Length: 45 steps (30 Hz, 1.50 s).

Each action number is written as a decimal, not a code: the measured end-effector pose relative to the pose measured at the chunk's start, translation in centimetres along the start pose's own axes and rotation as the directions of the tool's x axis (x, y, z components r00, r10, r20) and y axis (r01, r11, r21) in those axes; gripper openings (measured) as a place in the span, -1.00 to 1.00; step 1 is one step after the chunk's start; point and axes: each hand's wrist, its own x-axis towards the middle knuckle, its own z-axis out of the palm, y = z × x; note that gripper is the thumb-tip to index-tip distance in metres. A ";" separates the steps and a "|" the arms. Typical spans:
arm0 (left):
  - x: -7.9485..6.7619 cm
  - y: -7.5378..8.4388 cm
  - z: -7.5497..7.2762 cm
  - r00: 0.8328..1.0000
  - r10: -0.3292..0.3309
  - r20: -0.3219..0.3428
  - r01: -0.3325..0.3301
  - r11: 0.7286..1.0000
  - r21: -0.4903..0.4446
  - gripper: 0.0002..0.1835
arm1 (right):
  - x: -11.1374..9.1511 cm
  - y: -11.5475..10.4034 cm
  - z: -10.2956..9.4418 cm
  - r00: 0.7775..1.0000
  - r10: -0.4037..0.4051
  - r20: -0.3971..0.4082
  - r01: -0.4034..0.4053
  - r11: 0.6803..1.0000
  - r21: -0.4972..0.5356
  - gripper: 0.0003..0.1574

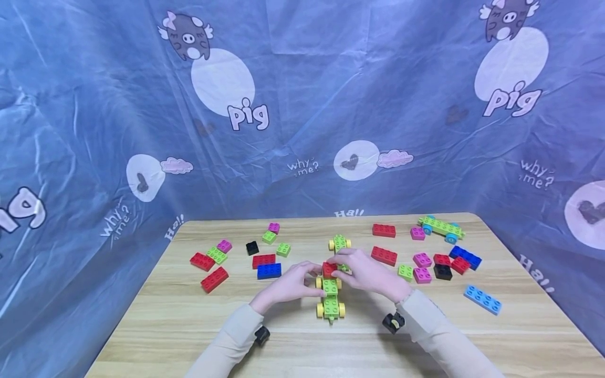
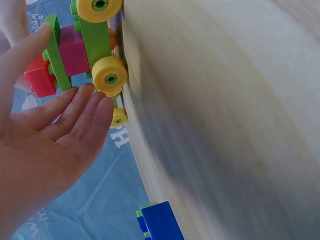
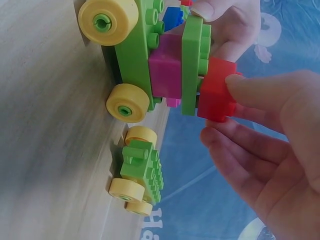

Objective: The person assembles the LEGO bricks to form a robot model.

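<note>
Centrally on the table, a green toy car base [image 1: 331, 308] with yellow wheels carries a magenta brick [image 3: 166, 65] and, over that, a thin green plate [image 3: 191, 65]. On one end of the plate sits a red brick [image 3: 215, 95], which my right hand [image 1: 364, 272] pinches between thumb and fingers. My left hand [image 1: 289, 285] holds the plate from the left, thumb [image 2: 37, 42] at its near end and fingers [image 2: 82, 112] by its far end. Whether every left fingertip touches it is unclear. Beyond, partly hidden by my right hand, stands another green car base [image 1: 339, 242].
On the left lie several loose bricks, including a blue brick [image 1: 269, 271] and a red brick [image 1: 215, 279]. To the right are more bricks, a light blue brick [image 1: 482, 299] and a green car base with blue wheels [image 1: 441, 228]. A patterned blue cloth [image 1: 302, 131] hangs behind the table.
</note>
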 end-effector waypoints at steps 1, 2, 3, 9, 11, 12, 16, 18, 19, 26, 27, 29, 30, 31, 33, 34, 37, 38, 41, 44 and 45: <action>0.0 0.0 0.0 1.000 0.005 -0.002 -0.005 1.000 0.003 -0.34 | 0.0 0.0 0.0 1.000 -0.003 0.000 0.003 1.000 -0.003 -0.69; 0.0 0.0 0.0 1.000 0.010 -0.003 -0.010 1.000 0.005 -0.34 | 0.1 0.0 -0.1 1.000 -0.006 -0.001 0.006 1.000 -0.009 -0.69; 0.0 0.0 0.0 1.000 0.015 -0.005 -0.015 1.000 0.009 -0.35 | 0.1 -0.1 -0.1 1.000 -0.009 0.000 0.009 1.000 -0.014 -0.69; 0.1 -0.1 0.0 0.999 0.035 -0.009 -0.035 0.999 0.027 -0.35 | 0.3 -0.3 -0.4 1.000 0.004 0.024 -0.003 1.000 -0.024 -0.69; 0.1 0.0 0.0 1.000 0.016 -0.005 -0.016 1.000 0.011 -0.34 | 0.4 -0.3 -0.4 0.999 0.008 0.033 -0.007 1.000 -0.021 -0.68; 0.1 0.0 0.0 1.000 0.013 -0.005 -0.013 1.000 0.010 -0.34 | 0.4 -0.3 -0.5 0.999 0.010 0.035 -0.009 1.000 -0.022 -0.68; 0.1 0.0 0.0 1.000 0.003 -0.001 -0.003 1.000 -0.001 -0.35 | 0.5 -0.3 -0.5 0.999 0.014 0.046 -0.012 0.999 -0.036 -0.68; 0.1 0.0 0.0 1.000 0.003 0.001 -0.003 1.000 -0.005 -0.34 | 0.6 -0.3 -0.5 0.999 0.014 0.048 -0.012 0.999 -0.042 -0.69; 0.1 -0.1 0.1 1.000 0.001 0.002 -0.001 1.000 -0.009 -0.35 | 0.6 -0.3 -0.5 0.999 0.015 0.049 -0.012 0.999 -0.045 -0.69; 0.1 -0.1 0.2 1.000 0.006 0.005 -0.006 1.000 -0.004 -0.35 | 0.6 -0.5 -0.4 0.999 0.005 0.039 -0.004 0.999 -0.035 -0.71; 0.1 -0.1 0.2 1.000 0.007 0.005 -0.007 1.000 -0.002 -0.35 | 0.6 -0.6 -0.4 0.999 0.007 0.039 -0.006 0.999 -0.032 -0.71; 0.1 0.0 0.1 1.000 0.007 0.003 -0.007 1.000 0.003 -0.36 | 0.6 -0.6 -0.3 0.999 0.009 0.040 -0.008 0.999 -0.031 -0.71; 0.1 0.0 0.1 1.000 0.008 0.002 -0.008 1.000 0.005 -0.36 | 0.7 -0.7 -0.3 0.999 0.008 0.038 -0.007 1.000 -0.029 -0.71; 0.1 0.0 0.1 1.000 0.008 0.001 -0.008 1.000 0.007 -0.36 | 0.7 -0.7 -0.3 0.999 0.010 0.038 -0.009 1.000 -0.029 -0.71; 0.1 0.0 0.1 1.000 0.008 0.000 -0.008 1.000 0.009 -0.36 | 0.6 -0.7 -0.2 0.999 0.012 0.034 -0.011 0.999 -0.031 -0.71; 0.0 0.1 0.1 1.000 0.008 -0.001 -0.008 1.000 0.009 -0.36 | 0.6 -0.6 -0.2 0.999 0.012 0.032 -0.011 1.000 -0.027 -0.71; 0.0 0.1 0.1 1.000 0.011 -0.002 -0.011 1.000 0.014 -0.35 | 0.6 -0.5 -0.2 0.999 0.020 0.034 -0.020 1.000 -0.009 -0.70; 0.0 0.1 0.1 1.000 0.011 -0.001 -0.011 1.000 0.014 -0.35 | 0.6 -0.5 -0.2 0.999 0.023 0.036 -0.023 1.000 -0.006 -0.69; 0.0 0.1 0.1 1.000 0.011 0.001 -0.011 1.000 0.014 -0.34 | 0.6 -0.4 -0.2 0.999 0.030 0.045 -0.030 1.000 -0.005 -0.69; 0.1 0.1 0.0 1.000 0.006 0.006 -0.006 1.000 0.010 -0.33 | 0.6 -0.4 -0.3 0.998 0.030 0.052 -0.029 0.999 -0.015 -0.69; 0.1 0.1 0.0 1.000 0.006 0.007 -0.006 1.000 0.011 -0.33 | 0.6 -0.4 -0.3 0.998 0.030 0.053 -0.029 0.999 -0.017 -0.69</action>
